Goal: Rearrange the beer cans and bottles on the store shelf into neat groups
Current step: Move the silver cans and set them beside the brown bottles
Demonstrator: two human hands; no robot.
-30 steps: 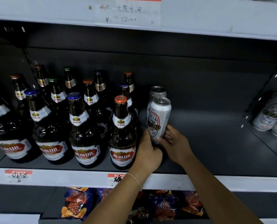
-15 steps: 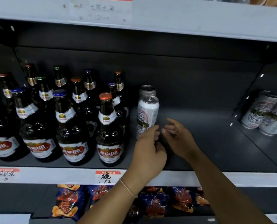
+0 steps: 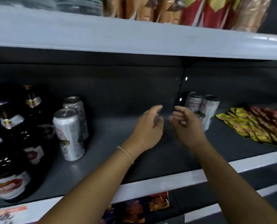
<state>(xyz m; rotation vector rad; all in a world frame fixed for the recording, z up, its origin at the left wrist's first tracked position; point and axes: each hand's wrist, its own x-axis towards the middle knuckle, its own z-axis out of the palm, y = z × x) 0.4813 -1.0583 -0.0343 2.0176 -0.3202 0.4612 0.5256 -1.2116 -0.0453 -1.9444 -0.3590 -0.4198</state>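
Observation:
Two silver beer cans stand one behind the other on the dark shelf point(image 3: 112, 159): the front can point(image 3: 69, 135) and the rear can point(image 3: 75, 105). Dark beer bottles point(image 3: 10, 159) crowd the left end. Two more silver cans point(image 3: 202, 107) stand at the back right, behind my right hand. My left hand point(image 3: 148, 129) and my right hand point(image 3: 187, 126) hover side by side over the bare middle of the shelf, fingers loosely curled, holding nothing. The frame is motion-blurred.
Yellow and red snack packets point(image 3: 254, 125) lie on the shelf at the right. Bagged goods point(image 3: 183, 10) sit on the grey shelf above. Snack bags point(image 3: 139, 207) fill the shelf below. A price tag point(image 3: 10, 212) hangs at the front left.
Both hands let go of the front can and moved right across the shelf toward the two cans at the back right. The view swung right with them.

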